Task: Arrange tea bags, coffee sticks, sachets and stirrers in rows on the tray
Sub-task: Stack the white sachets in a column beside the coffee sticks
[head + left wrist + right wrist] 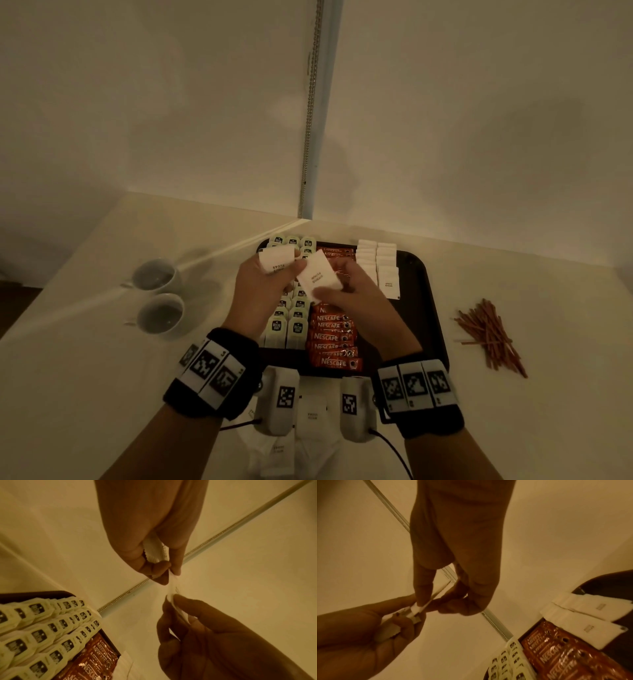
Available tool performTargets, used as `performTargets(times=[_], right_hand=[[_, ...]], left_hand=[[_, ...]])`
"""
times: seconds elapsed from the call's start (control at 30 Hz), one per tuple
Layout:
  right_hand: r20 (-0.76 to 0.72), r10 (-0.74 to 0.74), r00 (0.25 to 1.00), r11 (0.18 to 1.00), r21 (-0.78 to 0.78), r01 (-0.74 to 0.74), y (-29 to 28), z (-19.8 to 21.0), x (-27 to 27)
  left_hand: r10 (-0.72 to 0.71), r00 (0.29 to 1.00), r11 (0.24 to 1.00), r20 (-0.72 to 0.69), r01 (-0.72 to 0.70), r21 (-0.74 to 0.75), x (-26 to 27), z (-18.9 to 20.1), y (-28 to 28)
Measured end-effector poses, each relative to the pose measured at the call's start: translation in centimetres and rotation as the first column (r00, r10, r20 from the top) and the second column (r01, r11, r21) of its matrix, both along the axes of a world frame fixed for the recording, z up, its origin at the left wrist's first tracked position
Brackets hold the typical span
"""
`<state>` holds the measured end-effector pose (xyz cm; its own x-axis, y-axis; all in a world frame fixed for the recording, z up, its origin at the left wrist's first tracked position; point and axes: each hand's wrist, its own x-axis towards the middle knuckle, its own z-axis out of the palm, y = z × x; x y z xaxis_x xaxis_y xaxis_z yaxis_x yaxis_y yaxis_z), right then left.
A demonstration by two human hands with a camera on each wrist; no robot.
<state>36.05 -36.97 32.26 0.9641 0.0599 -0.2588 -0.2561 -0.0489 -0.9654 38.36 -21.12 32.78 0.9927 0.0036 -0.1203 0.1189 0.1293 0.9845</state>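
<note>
A white sugar sachet (pixel 318 280), flat and rectangular with small printed text, was held above the tray (pixel 420 294) at frame centre. The right hand (pixel 356 291) had its grip pinched on this sachet; the left hand (pixel 263 291) gripped a small stack of sachets (pixel 276 260). On the tray lay three columns of tea bags (pixel 291 329), one column of red coffee sticks (pixel 334 337) and two columns of sachets (pixel 378 263). Two cups (pixel 158 294) stood at left on the counter (pixel 548 308); loose stirrers (pixel 489 335), too many to count, lay at right.
</note>
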Motion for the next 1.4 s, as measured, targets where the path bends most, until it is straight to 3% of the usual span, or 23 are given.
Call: performTargets(times=[0.13,0.4,0.53,0.63,0.7,0.8,0.93,1.1,1.4], right_hand=[[-0.007,-0.091,0.996,0.987,0.136,0.091,0.3,-0.6,-0.3],[0.008,-0.169,0.986,0.966,0.199,0.165,0.0,-1.4,-0.5],[-0.017,-0.218,0.976,0.960,0.173,0.218,-0.9,-2.3,-0.7],[-0.056,-0.299,0.953,0.932,0.198,0.304,-3.0,-3.7,-0.8],[-0.069,-0.377,0.924,0.918,0.106,0.383,-5.2,-5.4,-0.5],[-0.075,-0.479,0.875,0.870,-0.173,0.461,-9.3,-9.1,0.4],[-0.003,-0.495,0.869,0.714,-0.571,0.405,-13.3,-12.6,1.4],[-0.030,-0.493,0.870,0.654,-0.672,0.348,-14.8,-14.0,2.6],[-0.023,-0.530,0.848,0.627,-0.684,0.373,-14.9,-14.9,4.5]], left_hand=[[-0.036,0.998,0.997,0.047,0.033,0.063,-0.3,0.5,-0.2],[0.001,0.998,0.992,0.056,-0.008,0.128,0.1,0.5,-0.7],[-0.016,0.998,0.995,-0.059,0.021,0.095,0.2,-0.2,-0.9],[-0.030,0.983,0.999,-0.181,0.024,-0.036,0.1,-0.7,-0.6],[-0.028,0.972,0.994,-0.235,0.001,-0.112,0.1,-0.9,0.0],[-0.006,0.958,0.985,-0.286,-0.043,-0.165,0.1,-1.6,0.8],[-0.005,0.934,0.976,-0.357,-0.072,-0.203,0.2,-2.2,1.3],[-0.015,0.927,0.977,-0.376,-0.066,-0.201,0.8,-2.5,1.0],[-0.009,0.922,0.951,-0.388,-0.112,-0.287,0.7,-2.4,1.3]])
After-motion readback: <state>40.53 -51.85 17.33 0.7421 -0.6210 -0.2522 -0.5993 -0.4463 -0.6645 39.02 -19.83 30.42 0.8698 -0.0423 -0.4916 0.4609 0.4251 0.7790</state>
